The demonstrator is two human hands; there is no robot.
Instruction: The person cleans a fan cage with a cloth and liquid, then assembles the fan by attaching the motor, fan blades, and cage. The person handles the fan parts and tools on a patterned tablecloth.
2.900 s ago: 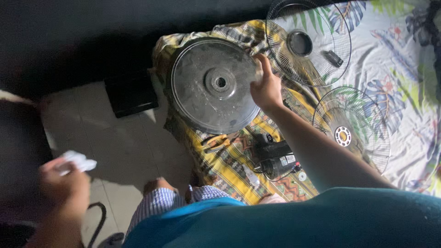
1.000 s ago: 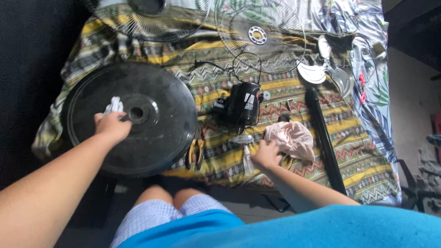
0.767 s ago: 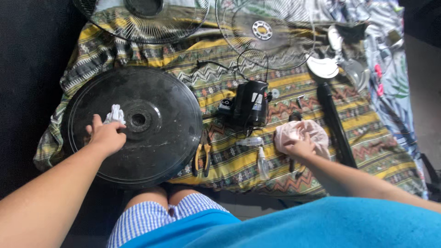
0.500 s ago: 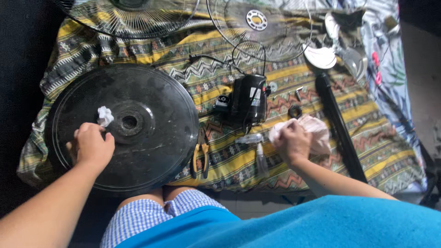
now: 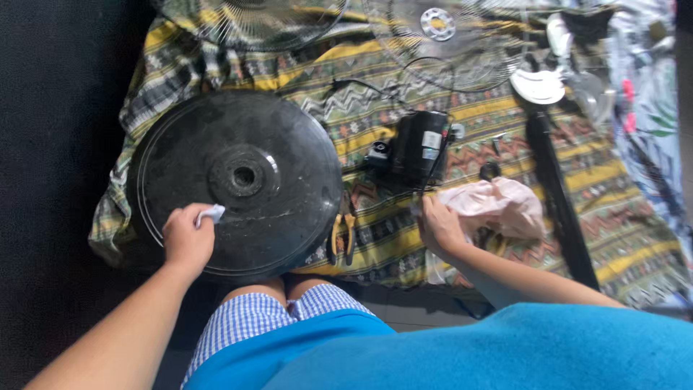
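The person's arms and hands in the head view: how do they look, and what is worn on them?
Both forearms are bare up to the frame edge; no sleeve, glove, watch or ring shows. The left hand and the right hand are uncovered. Clothing seen near them is a blue top and blue-and-white checked shorts.

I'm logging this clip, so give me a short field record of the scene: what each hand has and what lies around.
left hand: holds small white wad on round black base
right hand: grips pink cloth
between them: orange-handled pliers
centre: black motor
right: black pole
top: wire fan guards
surface: patterned yellow blanket
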